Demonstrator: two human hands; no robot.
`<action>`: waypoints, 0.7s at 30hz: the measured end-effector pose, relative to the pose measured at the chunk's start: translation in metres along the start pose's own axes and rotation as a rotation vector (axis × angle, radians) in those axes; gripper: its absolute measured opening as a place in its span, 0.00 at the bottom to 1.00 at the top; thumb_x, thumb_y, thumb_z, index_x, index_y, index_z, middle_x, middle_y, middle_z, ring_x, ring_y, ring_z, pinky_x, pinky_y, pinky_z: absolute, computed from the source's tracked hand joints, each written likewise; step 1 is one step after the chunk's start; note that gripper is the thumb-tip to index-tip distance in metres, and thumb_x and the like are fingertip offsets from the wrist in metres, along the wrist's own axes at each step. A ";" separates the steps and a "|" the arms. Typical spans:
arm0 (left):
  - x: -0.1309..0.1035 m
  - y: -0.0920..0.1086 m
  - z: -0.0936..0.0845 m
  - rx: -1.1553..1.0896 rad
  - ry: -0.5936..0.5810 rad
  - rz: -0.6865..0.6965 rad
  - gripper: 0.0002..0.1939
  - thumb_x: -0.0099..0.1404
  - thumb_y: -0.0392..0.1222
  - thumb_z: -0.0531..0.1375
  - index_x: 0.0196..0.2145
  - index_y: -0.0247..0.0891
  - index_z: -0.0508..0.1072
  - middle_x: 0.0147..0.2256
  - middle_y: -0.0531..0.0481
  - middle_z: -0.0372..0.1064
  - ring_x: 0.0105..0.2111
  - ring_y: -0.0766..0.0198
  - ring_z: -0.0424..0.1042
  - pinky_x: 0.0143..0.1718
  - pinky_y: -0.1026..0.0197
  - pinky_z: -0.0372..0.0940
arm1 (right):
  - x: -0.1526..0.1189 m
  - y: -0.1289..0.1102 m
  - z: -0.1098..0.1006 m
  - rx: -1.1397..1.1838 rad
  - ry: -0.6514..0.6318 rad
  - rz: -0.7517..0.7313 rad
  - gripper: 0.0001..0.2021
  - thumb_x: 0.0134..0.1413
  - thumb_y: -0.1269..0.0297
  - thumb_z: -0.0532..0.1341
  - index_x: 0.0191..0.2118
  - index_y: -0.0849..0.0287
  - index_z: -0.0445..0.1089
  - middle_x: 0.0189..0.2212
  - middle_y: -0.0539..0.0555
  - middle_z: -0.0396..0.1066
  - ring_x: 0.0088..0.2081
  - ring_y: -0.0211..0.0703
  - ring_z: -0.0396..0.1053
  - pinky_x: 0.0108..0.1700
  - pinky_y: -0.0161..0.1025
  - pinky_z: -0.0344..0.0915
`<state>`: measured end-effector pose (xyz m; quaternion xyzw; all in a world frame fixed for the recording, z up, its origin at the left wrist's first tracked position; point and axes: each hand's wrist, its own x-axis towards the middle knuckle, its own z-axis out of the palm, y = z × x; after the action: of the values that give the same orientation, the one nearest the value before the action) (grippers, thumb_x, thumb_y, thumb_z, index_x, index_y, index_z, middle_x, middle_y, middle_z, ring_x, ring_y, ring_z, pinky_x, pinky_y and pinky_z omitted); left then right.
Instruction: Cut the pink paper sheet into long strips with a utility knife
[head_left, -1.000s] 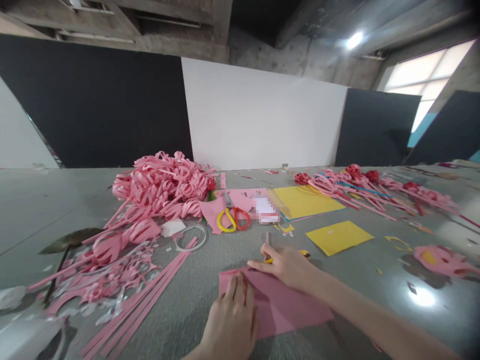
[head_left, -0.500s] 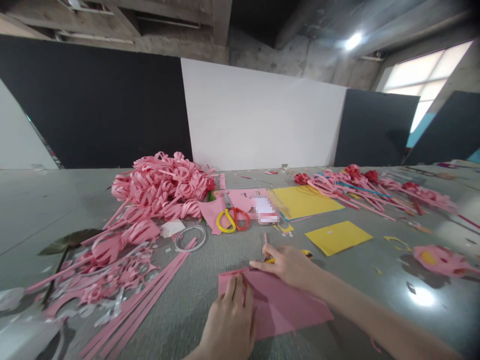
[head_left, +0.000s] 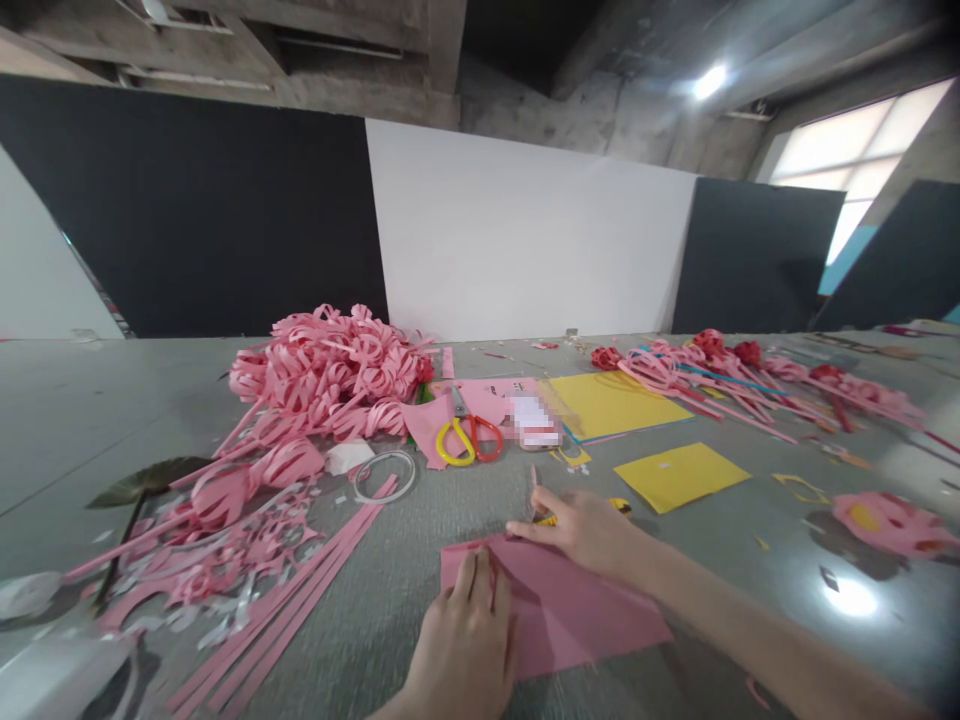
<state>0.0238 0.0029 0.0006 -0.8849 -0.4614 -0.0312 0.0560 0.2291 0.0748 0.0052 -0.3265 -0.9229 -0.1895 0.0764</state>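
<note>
A folded pink paper sheet (head_left: 592, 615) lies on the floor before me. My left hand (head_left: 469, 625) rests on its left part, palm down, fingers stretched out along the folded edge. By the far edge, my right hand (head_left: 581, 530) is closed around a yellow and black utility knife (head_left: 621, 506); its thumb points left along the paper's edge. The knife shows on both sides of the hand, while its middle is hidden. Beyond the hands lie scissors (head_left: 469, 442) with one yellow and one red handle, and a blurred-out phone (head_left: 534, 420).
Curled pink paper flowers (head_left: 330, 370) are heaped at the left, above paper scraps and long pink strips (head_left: 322, 570). A roll of tape (head_left: 385, 477) lies beside them. Yellow sheets (head_left: 682, 477) and more paper flowers (head_left: 750, 375) are at the right.
The view has shifted slightly, moving the scene a little to the right. Both hands keep nearly the same places on the pink paper.
</note>
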 end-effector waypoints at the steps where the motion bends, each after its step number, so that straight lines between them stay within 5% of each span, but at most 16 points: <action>1: 0.000 0.000 0.000 -0.003 0.001 -0.003 0.21 0.58 0.34 0.47 0.49 0.30 0.63 0.52 0.35 0.56 0.51 0.49 0.56 0.40 0.53 0.64 | 0.000 0.000 0.000 0.000 -0.001 -0.001 0.19 0.58 0.68 0.47 0.53 0.40 0.55 0.39 0.53 0.63 0.26 0.33 0.63 0.27 0.32 0.56; 14: 0.000 -0.002 -0.005 -0.077 -0.012 -0.012 0.20 0.58 0.35 0.48 0.48 0.31 0.64 0.52 0.35 0.56 0.51 0.48 0.55 0.41 0.52 0.62 | -0.008 0.008 -0.003 0.037 0.016 0.023 0.20 0.56 0.72 0.47 0.51 0.44 0.59 0.40 0.55 0.63 0.25 0.34 0.62 0.27 0.32 0.55; 21: 0.014 -0.023 -0.011 -0.322 0.119 0.001 0.13 0.53 0.32 0.53 0.38 0.39 0.68 0.49 0.44 0.56 0.49 0.55 0.55 0.49 0.54 0.54 | -0.004 0.015 -0.026 0.262 0.033 0.241 0.17 0.57 0.67 0.46 0.52 0.48 0.59 0.38 0.54 0.60 0.24 0.32 0.61 0.28 0.33 0.58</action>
<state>0.0132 0.0259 0.0148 -0.8791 -0.4461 -0.1569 -0.0593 0.2424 0.0729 0.0328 -0.4187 -0.8925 -0.0625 0.1555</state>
